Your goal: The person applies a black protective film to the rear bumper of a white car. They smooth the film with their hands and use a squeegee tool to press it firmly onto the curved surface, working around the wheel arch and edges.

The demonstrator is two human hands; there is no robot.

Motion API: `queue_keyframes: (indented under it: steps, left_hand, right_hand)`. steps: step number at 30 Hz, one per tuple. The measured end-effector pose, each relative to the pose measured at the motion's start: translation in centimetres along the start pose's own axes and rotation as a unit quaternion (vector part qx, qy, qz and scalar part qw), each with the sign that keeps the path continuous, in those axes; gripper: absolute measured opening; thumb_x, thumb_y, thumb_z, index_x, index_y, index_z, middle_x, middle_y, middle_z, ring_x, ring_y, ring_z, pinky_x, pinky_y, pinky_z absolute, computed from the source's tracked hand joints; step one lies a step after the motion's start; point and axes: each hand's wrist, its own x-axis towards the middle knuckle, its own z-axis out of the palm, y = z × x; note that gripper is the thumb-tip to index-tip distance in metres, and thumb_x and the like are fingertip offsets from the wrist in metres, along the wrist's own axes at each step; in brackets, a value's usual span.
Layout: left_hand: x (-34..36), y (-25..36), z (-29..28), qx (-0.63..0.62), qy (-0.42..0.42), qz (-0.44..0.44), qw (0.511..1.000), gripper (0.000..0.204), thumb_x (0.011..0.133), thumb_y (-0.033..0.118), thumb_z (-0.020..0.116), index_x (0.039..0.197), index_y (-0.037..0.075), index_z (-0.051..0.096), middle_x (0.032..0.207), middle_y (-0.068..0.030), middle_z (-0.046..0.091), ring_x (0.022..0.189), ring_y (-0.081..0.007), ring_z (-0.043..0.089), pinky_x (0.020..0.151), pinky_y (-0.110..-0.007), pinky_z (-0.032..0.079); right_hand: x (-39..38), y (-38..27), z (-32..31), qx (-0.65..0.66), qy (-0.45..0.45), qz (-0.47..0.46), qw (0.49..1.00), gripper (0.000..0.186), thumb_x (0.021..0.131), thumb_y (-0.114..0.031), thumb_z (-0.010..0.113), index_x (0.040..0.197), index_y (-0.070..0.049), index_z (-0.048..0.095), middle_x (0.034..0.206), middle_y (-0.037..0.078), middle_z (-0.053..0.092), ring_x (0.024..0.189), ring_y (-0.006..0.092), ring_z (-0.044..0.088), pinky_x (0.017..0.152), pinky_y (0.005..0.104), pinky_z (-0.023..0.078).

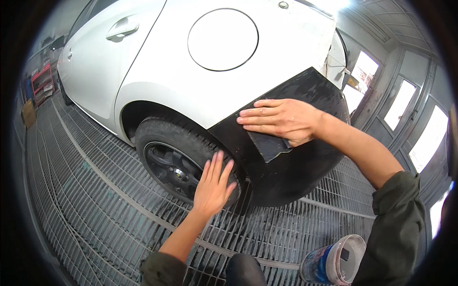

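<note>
My right hand [281, 120] lies with its fingers together and flat over a dark sheet of sandpaper [270, 147], holding it against the black rear bumper [291, 183] of a white car. A corner of the sheet sticks out below the palm; the rest of it and my thumb are hidden. Pale specks dot the fingers. Over the rear tyre [176, 131] is my left hand [215, 183], fingers spread and nothing in it. Whether it touches the rubber, I cannot tell. Light scuff marks show on the bumper's upper part.
A white bucket [320, 264] with a dark piece inside stands on the slatted metal floor [105, 205], near my right sleeve. The white car body [167, 81] with its round fuel flap fills the upper middle. Far left is a red rack [43, 86]; lit door windows line the right.
</note>
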Motion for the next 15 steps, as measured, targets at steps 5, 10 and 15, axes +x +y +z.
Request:
queue_keyframes:
  steps: [5, 10, 15]
  left_hand:
    - [-14.4, -2.8, -2.0, -0.023, -0.044, -0.055, 0.997, 0.075, 0.096, 0.030, 0.076, 0.158, 0.002, 0.042, 0.169, -0.0339, 0.029, 0.157, -0.0527, 0.030, 0.128, -0.059, 0.030]
    - [-18.9, -2.6, 0.3, -0.083, -0.071, -0.120, 0.987, 0.070, 0.097, 0.030, 0.074, 0.154, 0.001, 0.045, 0.168, -0.0354, 0.029, 0.155, -0.0579, 0.027, 0.129, -0.060, 0.028]
    - [-19.6, -2.2, 1.3, -0.121, -0.072, -0.140, 0.980, 0.066, 0.099, 0.030, 0.072, 0.154, 0.003, 0.048, 0.169, -0.0287, 0.032, 0.156, -0.0525, 0.029, 0.127, -0.060, 0.030]
  right_hand:
    - [-1.6, 0.4, -1.5, -0.012, -0.019, 0.030, 0.999, 0.088, 0.084, -0.043, 0.049, 0.159, 0.003, 0.048, 0.173, 0.017, 0.038, 0.163, 0.0271, 0.034, 0.135, 0.0475, 0.024]
    - [2.7, -1.6, -0.6, 0.009, -0.039, -0.012, 0.999, 0.092, 0.084, -0.044, 0.051, 0.160, 0.006, 0.044, 0.174, 0.019, 0.037, 0.164, 0.0287, 0.031, 0.135, 0.0480, 0.023]
    - [6.3, -4.7, 1.4, -0.059, -0.049, 0.029, 0.997, 0.082, 0.089, -0.034, 0.050, 0.161, 0.007, 0.043, 0.174, 0.017, 0.036, 0.165, 0.0258, 0.028, 0.136, 0.0446, 0.019]
